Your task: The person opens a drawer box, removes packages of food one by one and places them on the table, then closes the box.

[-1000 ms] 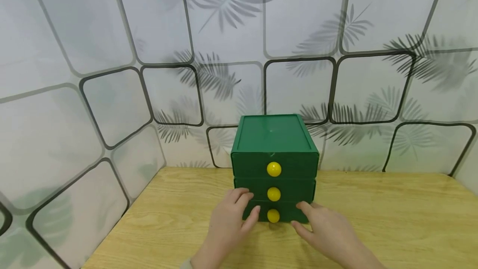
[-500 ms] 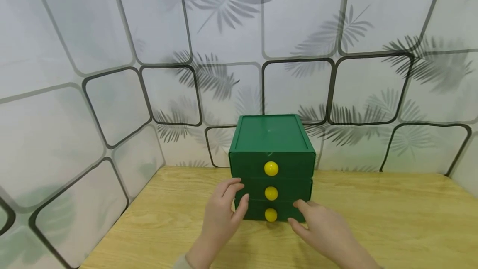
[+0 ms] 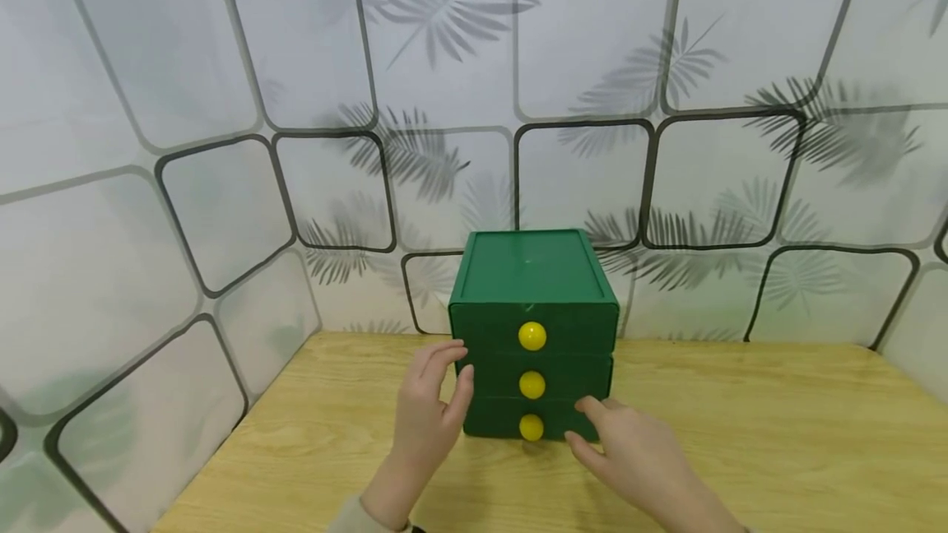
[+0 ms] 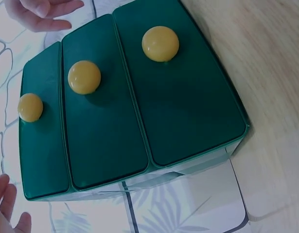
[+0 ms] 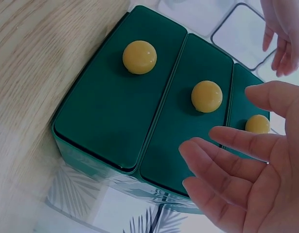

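Note:
A green drawer cabinet [image 3: 527, 266] stands on the table, its three drawers pushed in flush. Each drawer front carries one round yellow knob: the top knob [image 3: 532, 336], the middle knob [image 3: 532, 385] and the bottom knob [image 3: 531, 427]. My left hand [image 3: 428, 414] hovers by the cabinet's left front edge, fingers loosely bent, thumb apart, nothing in its grasp. Near the lower right corner is my right hand [image 3: 640, 455], its relaxed fingers over the bottom drawer's end in the head view. In the right wrist view its palm [image 5: 266, 194] is bare.
The light wood table [image 3: 741, 426] extends to both sides of the cabinet. Behind and to the left hangs a pale sheet [image 3: 585, 179] with dark rounded outlines and leaf prints, close behind the cabinet.
My left hand has drawn left and upward from the lower drawers to the cabinet's left edge. The right hand has stayed near the lower right corner. The head view has shifted slightly.

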Tool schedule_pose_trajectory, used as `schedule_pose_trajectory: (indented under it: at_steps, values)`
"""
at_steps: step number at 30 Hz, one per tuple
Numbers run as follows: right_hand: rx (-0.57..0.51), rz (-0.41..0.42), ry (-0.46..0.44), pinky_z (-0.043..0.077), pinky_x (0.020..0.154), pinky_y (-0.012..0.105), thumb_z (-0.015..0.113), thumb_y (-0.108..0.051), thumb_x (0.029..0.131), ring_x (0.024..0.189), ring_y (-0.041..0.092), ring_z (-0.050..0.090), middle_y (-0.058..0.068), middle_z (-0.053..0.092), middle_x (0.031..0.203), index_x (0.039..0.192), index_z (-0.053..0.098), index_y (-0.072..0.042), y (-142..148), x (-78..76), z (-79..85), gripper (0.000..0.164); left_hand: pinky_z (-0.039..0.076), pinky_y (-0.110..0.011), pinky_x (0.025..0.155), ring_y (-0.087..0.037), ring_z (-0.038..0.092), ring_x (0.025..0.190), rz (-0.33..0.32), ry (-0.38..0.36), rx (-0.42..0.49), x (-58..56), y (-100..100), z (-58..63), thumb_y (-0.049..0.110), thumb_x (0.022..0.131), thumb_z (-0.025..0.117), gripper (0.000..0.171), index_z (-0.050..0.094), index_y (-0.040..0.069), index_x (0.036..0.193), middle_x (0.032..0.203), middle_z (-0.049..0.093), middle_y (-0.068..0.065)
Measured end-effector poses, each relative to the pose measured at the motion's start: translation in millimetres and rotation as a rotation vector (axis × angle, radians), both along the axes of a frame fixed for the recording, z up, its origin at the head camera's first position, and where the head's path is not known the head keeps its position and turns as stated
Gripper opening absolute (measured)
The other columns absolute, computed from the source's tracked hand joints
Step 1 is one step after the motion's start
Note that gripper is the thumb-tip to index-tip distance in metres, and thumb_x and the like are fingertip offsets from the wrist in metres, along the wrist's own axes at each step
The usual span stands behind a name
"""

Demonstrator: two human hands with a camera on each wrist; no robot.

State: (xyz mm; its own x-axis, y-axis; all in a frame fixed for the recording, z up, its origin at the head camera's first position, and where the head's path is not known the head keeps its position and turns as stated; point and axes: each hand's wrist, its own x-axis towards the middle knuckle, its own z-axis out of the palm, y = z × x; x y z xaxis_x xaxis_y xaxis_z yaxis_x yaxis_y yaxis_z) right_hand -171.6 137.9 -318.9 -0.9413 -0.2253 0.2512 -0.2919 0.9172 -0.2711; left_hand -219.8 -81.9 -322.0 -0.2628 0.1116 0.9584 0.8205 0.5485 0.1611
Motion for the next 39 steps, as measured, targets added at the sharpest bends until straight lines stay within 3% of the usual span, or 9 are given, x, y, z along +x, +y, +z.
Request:
schedule_pose_trajectory:
  at_steps: [7,11,17,25,30,32,34,36,39]
  values:
    - [-0.005,0.004,0.019,0.042,0.042,0.024,0.067,-0.032,0.077,0.052,0.008,0.052,0.004,0.064,0.082,0.095,0.062,-0.01,-1.8,1.1,-1.7,0.029,0.044,-0.028,0.08,-0.026,0.054,0.09,-0.053,0.098,0.079,-10.6,-3.2,7.0,0.019,0.093,0.046,0.028,0.059,-0.005,0.094,0.097,0.058,-0.015]
    - [-0.004,-0.002,0.019,0.042,0.041,0.024,0.067,-0.032,0.077,0.051,0.008,0.052,0.004,0.064,0.082,0.095,0.062,-0.01,-2.4,1.1,-1.8,0.029,0.045,-0.032,0.08,-0.027,0.054,0.092,-0.068,0.041,0.13,-17.6,-7.0,9.4,0.015,0.093,0.047,0.024,0.059,-0.005,0.098,0.098,0.058,-0.016]
    - [-0.01,-0.002,0.005,0.043,0.042,0.025,0.067,-0.032,0.077,0.052,0.008,0.053,0.004,0.064,0.082,0.095,0.062,-0.01,-3.0,0.9,-1.5,0.029,0.044,-0.035,0.08,-0.028,0.055,0.092,-0.049,-0.052,0.222,-29.2,-11.9,11.0,-0.004,0.085,0.053,0.015,0.059,-0.004,0.099,0.098,0.058,-0.016]
    - [-0.003,0.0,0.008,0.046,0.046,0.028,0.067,-0.032,0.076,0.056,0.01,0.055,0.004,0.063,0.082,0.095,0.063,-0.009,-3.3,0.7,-0.1,0.03,0.043,-0.036,0.072,-0.027,0.054,0.088,-0.062,-0.096,0.271,-42.3,-10.9,18.6,-0.003,0.086,0.052,0.015,0.059,-0.002,0.1,0.099,0.058,-0.015]
    - [0.008,-0.003,0.012,0.046,0.046,0.027,0.067,-0.034,0.077,0.055,0.009,0.054,0.003,0.063,0.081,0.095,0.063,-0.01,-3.8,1.0,0.5,0.03,0.046,-0.046,0.073,-0.033,0.054,0.089,-0.115,-0.119,0.283,-32.1,-6.5,36.0,-0.011,0.085,0.05,0.015,0.057,-0.009,0.097,0.095,0.056,-0.024]
    - [0.011,-0.002,0.016,0.045,0.045,0.027,0.067,-0.034,0.077,0.055,0.009,0.054,0.003,0.063,0.081,0.095,0.063,-0.01,-4.0,1.1,0.7,0.03,0.047,-0.039,0.072,-0.036,0.053,0.086,-0.154,-0.145,0.288,-27.5,-6.1,42.3,-0.013,0.084,0.048,0.014,0.055,-0.013,0.096,0.094,0.054,-0.028]
    - [0.011,0.0,0.024,0.045,0.045,0.027,0.066,-0.034,0.077,0.054,0.009,0.054,0.003,0.063,0.081,0.095,0.063,-0.01,-4.1,1.2,0.7,0.031,0.047,-0.029,0.074,-0.035,0.052,0.088,-0.201,-0.179,0.296,-30.7,-8.3,42.4,-0.012,0.086,0.047,0.015,0.054,-0.014,0.098,0.096,0.053,-0.029]
    - [0.01,0.001,0.033,0.045,0.045,0.026,0.066,-0.034,0.077,0.055,0.009,0.054,0.003,0.063,0.081,0.095,0.063,-0.01,-4.1,1.2,0.6,0.031,0.044,-0.02,0.073,-0.03,0.052,0.087,-0.23,-0.223,0.308,-32.5,-10.4,43.2,-0.011,0.087,0.046,0.015,0.054,-0.015,0.099,0.098,0.053,-0.029]
    - [0.012,0.003,0.042,0.044,0.044,0.025,0.066,-0.034,0.077,0.054,0.008,0.053,0.003,0.063,0.08,0.095,0.063,-0.01,-4.0,1.1,0.1,0.03,0.041,-0.016,0.074,-0.022,0.051,0.088,-0.263,-0.284,0.33,-33.5,-13.0,45.1,-0.011,0.087,0.045,0.017,0.053,-0.015,0.102,0.101,0.053,-0.028]
